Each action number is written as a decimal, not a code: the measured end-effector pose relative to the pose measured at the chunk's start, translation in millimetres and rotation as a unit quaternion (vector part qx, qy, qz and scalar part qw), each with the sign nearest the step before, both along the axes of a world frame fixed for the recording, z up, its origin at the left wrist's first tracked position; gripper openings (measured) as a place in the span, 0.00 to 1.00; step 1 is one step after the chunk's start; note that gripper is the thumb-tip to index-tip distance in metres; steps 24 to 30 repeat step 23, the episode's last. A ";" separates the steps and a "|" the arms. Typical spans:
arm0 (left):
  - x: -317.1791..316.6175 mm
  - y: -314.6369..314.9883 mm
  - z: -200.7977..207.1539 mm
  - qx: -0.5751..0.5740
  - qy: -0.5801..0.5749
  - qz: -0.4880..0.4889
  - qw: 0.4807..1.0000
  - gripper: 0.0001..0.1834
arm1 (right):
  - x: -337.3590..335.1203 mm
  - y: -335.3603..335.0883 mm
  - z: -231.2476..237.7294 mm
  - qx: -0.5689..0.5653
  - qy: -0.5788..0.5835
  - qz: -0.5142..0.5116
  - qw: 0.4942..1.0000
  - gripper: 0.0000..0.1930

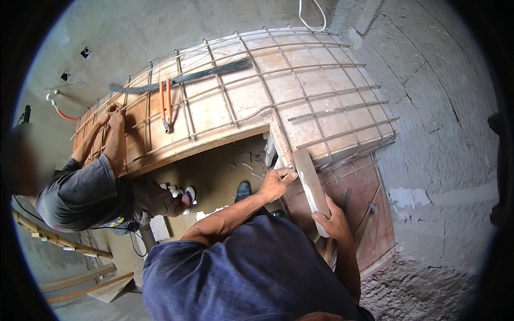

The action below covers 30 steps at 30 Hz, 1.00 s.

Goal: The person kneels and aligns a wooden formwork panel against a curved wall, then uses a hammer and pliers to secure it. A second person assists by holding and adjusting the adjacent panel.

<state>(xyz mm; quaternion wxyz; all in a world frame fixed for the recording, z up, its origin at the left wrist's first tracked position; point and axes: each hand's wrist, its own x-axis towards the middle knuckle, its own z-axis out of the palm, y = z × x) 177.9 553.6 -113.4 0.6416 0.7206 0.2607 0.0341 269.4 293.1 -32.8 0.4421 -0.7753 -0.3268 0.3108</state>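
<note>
A short wooden board (310,188) slants down from the corner of the raised plywood formwork (303,51). My right hand (336,219) grips the board near its lower end, with the fingers round its right edge. By the board's upper left edge, my left hand (277,183) is closed, its fingertips pinched together next to the formwork's front corner. Whatever the left fingers hold, if anything, is too small to make out. A grid of steel rebar (309,97) covers the formwork, with several bar ends near the board's top.
At the left a co-worker's hands (114,116) work at the rebar. Orange-handled pliers (166,106) and a bundle of tie wire (209,72) lie on the grid. A lower reddish panel (369,224) with loose bars is at the right, beside a rough wall (444,150).
</note>
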 end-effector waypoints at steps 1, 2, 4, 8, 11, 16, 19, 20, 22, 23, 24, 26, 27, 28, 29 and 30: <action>-0.2 -2.7 0.4 -0.008 -0.010 0.006 1.000 0.19 | -0.8 0.0 -0.2 0.004 0.008 -0.001 1.000 0.37; 0.6 -5.6 -0.2 -0.020 -0.024 0.022 0.999 0.17 | -0.9 -0.4 0.6 -0.001 0.014 -0.007 1.000 0.36; 3.6 -9.2 -5.5 -0.024 -0.088 0.053 0.994 0.13 | 5.4 0.1 6.2 0.009 0.052 0.010 0.999 0.35; 10.0 -8.1 -24.6 -0.097 -0.117 0.082 0.985 0.08 | 16.3 10.4 21.2 -0.028 0.046 0.043 0.998 0.33; 11.5 -6.9 -29.1 -0.087 -0.122 0.080 0.986 0.09 | 16.0 22.5 23.7 -0.025 0.046 0.036 0.998 0.33; 12.5 -5.6 -25.1 -0.078 -0.118 0.080 0.987 0.11 | 17.9 22.4 10.7 -0.006 0.089 0.033 0.996 0.32; 13.1 -4.7 -22.4 -0.077 -0.113 0.084 0.987 0.12 | 25.9 9.7 1.4 0.008 0.149 0.024 0.988 0.33; 12.7 -4.2 -22.4 -0.077 -0.110 0.083 0.987 0.11 | 29.0 3.3 -0.2 0.013 0.173 0.021 0.985 0.33; 11.7 -3.3 -24.5 -0.087 -0.107 0.081 0.987 0.11 | 37.6 -4.9 -4.1 0.015 0.203 0.035 0.978 0.33; 11.9 -1.3 -26.0 -0.082 -0.108 0.073 0.988 0.11 | 42.7 -7.5 -6.0 0.016 0.219 0.041 0.975 0.33; 11.9 -1.3 -26.0 -0.082 -0.108 0.073 0.988 0.11 | 42.7 -7.5 -6.0 0.016 0.219 0.041 0.975 0.33; 11.9 -1.3 -26.0 -0.082 -0.108 0.073 0.988 0.11 | 42.7 -7.5 -6.0 0.016 0.219 0.041 0.975 0.33; 11.9 -1.3 -26.0 -0.082 -0.108 0.073 0.988 0.11 | 42.7 -7.5 -6.0 0.016 0.219 0.041 0.975 0.33; 11.9 -1.3 -26.0 -0.082 -0.108 0.073 0.988 0.11 | 42.7 -7.5 -6.0 0.016 0.219 0.041 0.975 0.33; 11.9 -1.3 -26.0 -0.082 -0.108 0.073 0.988 0.11 | 42.7 -7.5 -6.0 0.016 0.219 0.041 0.975 0.33; 11.9 -1.3 -26.0 -0.082 -0.108 0.073 0.988 0.11 | 42.7 -7.5 -6.0 0.016 0.219 0.041 0.975 0.33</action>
